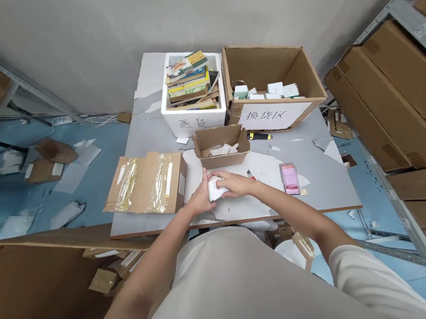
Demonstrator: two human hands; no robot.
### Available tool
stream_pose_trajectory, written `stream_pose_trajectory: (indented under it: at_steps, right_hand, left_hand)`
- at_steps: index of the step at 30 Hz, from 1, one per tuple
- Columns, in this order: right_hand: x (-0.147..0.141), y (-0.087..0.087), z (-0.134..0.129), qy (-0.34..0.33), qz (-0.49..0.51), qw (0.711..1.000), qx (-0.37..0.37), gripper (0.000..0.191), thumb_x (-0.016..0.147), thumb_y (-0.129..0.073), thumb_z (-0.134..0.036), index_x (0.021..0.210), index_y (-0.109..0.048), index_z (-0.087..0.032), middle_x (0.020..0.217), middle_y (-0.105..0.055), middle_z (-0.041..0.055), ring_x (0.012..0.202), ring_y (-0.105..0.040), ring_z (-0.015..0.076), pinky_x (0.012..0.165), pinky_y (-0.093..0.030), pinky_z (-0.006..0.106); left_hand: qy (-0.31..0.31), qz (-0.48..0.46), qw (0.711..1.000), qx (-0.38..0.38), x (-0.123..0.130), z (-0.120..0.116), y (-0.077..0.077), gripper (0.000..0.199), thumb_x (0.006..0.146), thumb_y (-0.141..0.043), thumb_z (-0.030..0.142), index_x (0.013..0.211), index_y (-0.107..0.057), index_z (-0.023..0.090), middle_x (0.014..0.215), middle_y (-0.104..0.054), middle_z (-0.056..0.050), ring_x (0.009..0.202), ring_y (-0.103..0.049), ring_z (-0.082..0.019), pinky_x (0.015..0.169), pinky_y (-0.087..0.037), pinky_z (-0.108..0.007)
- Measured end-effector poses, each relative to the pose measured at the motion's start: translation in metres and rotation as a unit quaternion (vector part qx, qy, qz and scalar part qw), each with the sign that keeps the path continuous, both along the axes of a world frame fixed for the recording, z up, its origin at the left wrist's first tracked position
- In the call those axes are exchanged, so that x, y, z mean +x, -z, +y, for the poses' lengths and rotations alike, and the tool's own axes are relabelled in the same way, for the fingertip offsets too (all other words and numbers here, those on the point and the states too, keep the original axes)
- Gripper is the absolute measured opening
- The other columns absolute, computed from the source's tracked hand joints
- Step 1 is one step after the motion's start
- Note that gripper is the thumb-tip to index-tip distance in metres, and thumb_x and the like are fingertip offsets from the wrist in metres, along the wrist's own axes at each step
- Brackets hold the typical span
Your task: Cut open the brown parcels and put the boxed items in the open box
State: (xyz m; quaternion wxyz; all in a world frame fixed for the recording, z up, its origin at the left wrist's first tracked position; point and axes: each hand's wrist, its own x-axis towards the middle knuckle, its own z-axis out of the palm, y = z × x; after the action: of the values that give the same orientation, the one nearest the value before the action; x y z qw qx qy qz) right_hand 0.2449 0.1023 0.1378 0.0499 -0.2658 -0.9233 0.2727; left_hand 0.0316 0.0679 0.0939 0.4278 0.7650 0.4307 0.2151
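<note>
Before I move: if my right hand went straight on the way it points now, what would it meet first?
First the small white box, which the right hand already touches. Just past it, the left hand seems next in line, though depth is unclear from this one view.

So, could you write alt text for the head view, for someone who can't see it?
A person's left fingers and right fingers hold a small white item at a grey table. Beyond them stand a small open cardboard box, a white bin of flat printed items, and a larger carton holding white boxes; a taped parcel lies to the left.
</note>
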Motion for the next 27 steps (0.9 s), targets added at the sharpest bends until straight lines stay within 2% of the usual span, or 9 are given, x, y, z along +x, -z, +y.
stream_pose_trajectory:
  at_steps: [4, 7, 9, 12, 14, 17, 20, 23, 27]
  right_hand:
    - [-0.01, 0.004, 0.0, 0.018, -0.057, 0.998, 0.003, 0.033, 0.083, -0.065, -0.034, 0.111, -0.054, -0.019, 0.135, -0.043, 0.0181, 0.127, -0.041, 0.03, 0.092, -0.047, 0.045]
    - [-0.011, -0.003, -0.001, 0.022, -0.093, 0.995, 0.033, 0.032, 0.082, -0.065, -0.03, 0.11, -0.054, -0.02, 0.127, -0.049, 0.0166, 0.114, -0.049, 0.0286, 0.088, -0.047, 0.043]
    - [0.002, -0.019, 0.002, 0.043, -0.076, 0.995, 0.056, 0.031, 0.081, -0.065, -0.032, 0.108, -0.055, -0.02, 0.125, -0.05, 0.0162, 0.111, -0.05, 0.0283, 0.089, -0.046, 0.042]
    - [0.053, -0.065, 0.013, 0.165, 0.017, 0.981, 0.104, 0.032, 0.077, -0.066, -0.038, 0.101, -0.055, -0.021, 0.123, -0.051, 0.0155, 0.109, -0.051, 0.0277, 0.088, -0.046, 0.041]
    - [0.102, -0.107, 0.027, 0.306, 0.091, 0.933, 0.167, 0.031, 0.076, -0.064, -0.041, 0.097, -0.052, -0.022, 0.113, -0.055, 0.0121, 0.102, -0.054, 0.0258, 0.084, -0.047, 0.039]
    - [0.174, -0.168, 0.066, 0.501, 0.143, 0.808, 0.274, 0.032, 0.076, -0.06, -0.044, 0.095, -0.048, -0.022, 0.093, -0.053, 0.0041, 0.083, -0.054, 0.0204, 0.076, -0.046, 0.036]
    - [0.215, -0.203, 0.131, 0.602, 0.167, 0.701, 0.344, 0.032, 0.076, -0.058, -0.042, 0.097, -0.045, -0.021, 0.087, -0.049, 0.0, 0.077, -0.05, 0.017, 0.076, -0.044, 0.035]
    - [0.213, -0.199, 0.205, 0.651, 0.161, 0.647, 0.365, 0.03, 0.074, -0.059, -0.04, 0.093, -0.045, -0.022, 0.09, -0.047, 0.0016, 0.086, -0.049, 0.0196, 0.083, -0.041, 0.039]
    - [0.173, -0.15, 0.269, 0.713, 0.133, 0.637, 0.261, 0.027, 0.076, -0.058, -0.036, 0.095, -0.046, -0.021, 0.095, -0.042, 0.0043, 0.088, -0.05, 0.0218, 0.087, -0.04, 0.04]
  left_hand:
    - [0.015, 0.027, 1.0, 0.004, -0.003, 0.012, -0.001, 0.135, 0.059, -0.073, 0.021, 0.141, 0.034, 0.015, 0.156, 0.008, -0.027, 0.145, -0.014, -0.037, 0.11, -0.033, -0.053]
    - [0.038, 0.06, 0.997, 0.017, -0.008, 0.016, -0.007, 0.134, 0.061, -0.075, 0.028, 0.145, 0.028, 0.013, 0.156, 0.005, -0.026, 0.145, -0.011, -0.037, 0.112, -0.03, -0.053]
    - [0.038, 0.073, 0.995, 0.053, -0.014, 0.019, -0.013, 0.128, 0.064, -0.075, 0.038, 0.149, 0.018, 0.013, 0.157, -0.003, -0.024, 0.145, -0.011, -0.037, 0.114, -0.027, -0.052]
    - [-0.011, 0.084, 0.987, 0.134, -0.024, 0.031, -0.018, 0.109, 0.071, -0.068, 0.052, 0.152, -0.003, 0.017, 0.157, -0.014, -0.02, 0.145, -0.015, -0.035, 0.114, -0.025, -0.053]
    - [-0.058, 0.106, 0.976, 0.181, -0.027, 0.043, -0.017, 0.098, 0.073, -0.065, 0.055, 0.15, -0.016, 0.018, 0.156, -0.019, -0.019, 0.145, -0.015, -0.036, 0.114, -0.023, -0.055]
    - [-0.097, 0.161, 0.963, 0.195, -0.023, 0.062, -0.011, 0.089, 0.074, -0.062, 0.057, 0.146, -0.029, 0.017, 0.155, -0.023, -0.021, 0.144, -0.014, -0.04, 0.112, -0.021, -0.061]
    - [-0.105, 0.184, 0.96, 0.186, -0.015, 0.074, -0.006, 0.078, 0.076, -0.061, 0.052, 0.141, -0.038, 0.017, 0.154, -0.026, -0.021, 0.143, -0.019, -0.04, 0.11, -0.025, -0.061]
    - [-0.122, 0.178, 0.959, 0.187, -0.01, 0.074, -0.006, 0.064, 0.079, -0.057, 0.045, 0.136, -0.045, 0.018, 0.153, -0.028, -0.019, 0.141, -0.025, -0.039, 0.108, -0.031, -0.06]
    - [-0.138, 0.182, 0.955, 0.19, -0.011, 0.063, -0.006, 0.056, 0.08, -0.057, 0.041, 0.131, -0.05, 0.021, 0.153, -0.029, -0.018, 0.14, -0.029, -0.039, 0.104, -0.036, -0.06]
